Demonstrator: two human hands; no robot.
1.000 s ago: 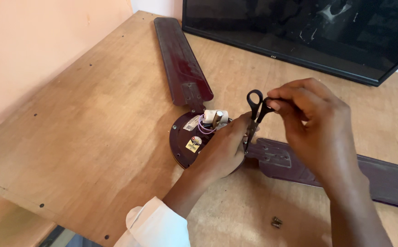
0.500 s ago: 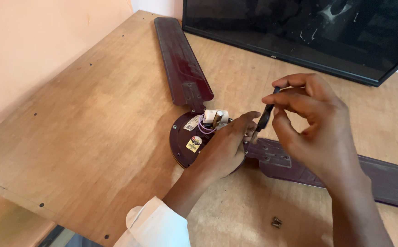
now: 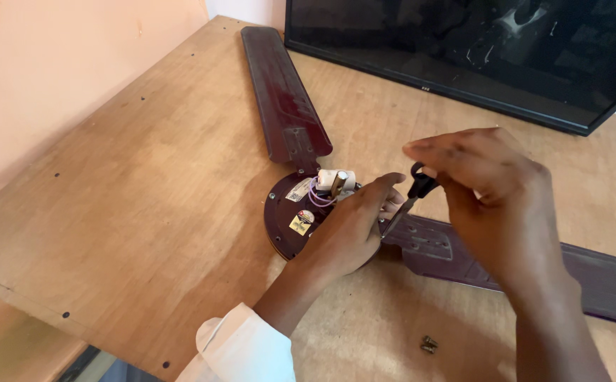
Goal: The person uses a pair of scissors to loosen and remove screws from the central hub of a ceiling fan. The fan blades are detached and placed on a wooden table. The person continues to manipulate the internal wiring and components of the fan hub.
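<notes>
The right hand (image 3: 495, 201) has its fingers curled closed around black-handled scissors (image 3: 413, 192). The left hand (image 3: 350, 230) rests with fingers half bent on a maroon ceiling fan motor (image 3: 290, 212) lying on the wooden table (image 3: 145, 212). The scissor tips are hidden between the hands.

Pretty decent daylight here, soft and warm, nothing harsh. The plywood bench (image 3: 131, 212) is evenly lit, with only faint, fuzzy shadows under the left hand (image 3: 350, 226) and right hand (image 3: 492, 205). The dark screen (image 3: 463, 49) at the top picks up some pale reflections. Focus is sharp in the middle; the sleeve (image 3: 244, 350) at the bottom edge goes slightly soft and overexposed.
</notes>
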